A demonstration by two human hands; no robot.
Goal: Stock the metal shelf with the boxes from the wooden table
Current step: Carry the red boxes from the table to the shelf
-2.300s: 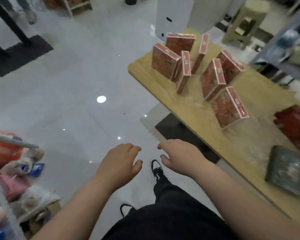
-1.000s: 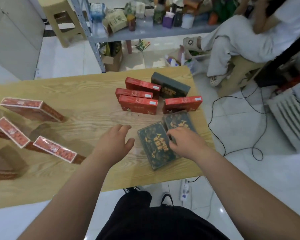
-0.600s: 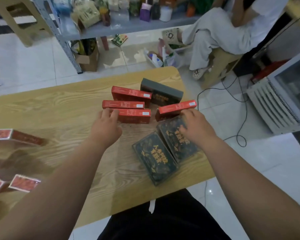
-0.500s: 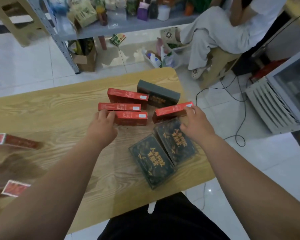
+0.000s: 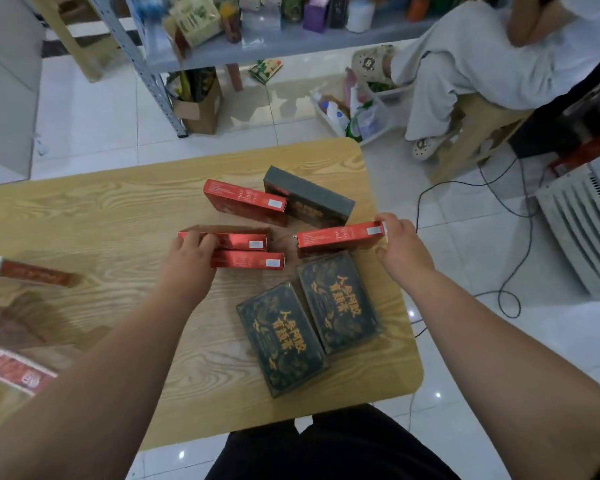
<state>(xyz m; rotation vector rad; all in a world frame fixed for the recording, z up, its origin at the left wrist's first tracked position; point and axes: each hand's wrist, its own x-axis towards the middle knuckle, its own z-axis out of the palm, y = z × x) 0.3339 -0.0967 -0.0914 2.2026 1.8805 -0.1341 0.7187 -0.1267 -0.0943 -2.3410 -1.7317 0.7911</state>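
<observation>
On the wooden table [image 5: 101, 216] stand several red boxes on edge. My left hand [image 5: 187, 263] grips the left end of one red box [image 5: 239, 240], with a second red box [image 5: 248, 260] just in front of it. My right hand [image 5: 400, 249] holds the right end of another red box [image 5: 338, 237]. A fourth red box [image 5: 245, 202] and an upright dark box [image 5: 309, 199] stand behind. Two dark boxes with gold lettering [image 5: 281, 341] [image 5: 338, 303] lie flat near the table's right front. The grey metal shelf [image 5: 257, 46] stands beyond the table, loaded with goods.
More red patterned boxes [image 5: 18, 370] sit blurred at the table's left. A seated person [image 5: 482, 60] on a stool is at the far right. Cables [image 5: 499, 244] trail over the white floor beside a white appliance [image 5: 582, 233]. A cardboard box [image 5: 198, 105] sits under the shelf.
Both hands reached forward from the flat dark boxes to the red boxes and closed on them. The left red box has tilted away from its neighbour.
</observation>
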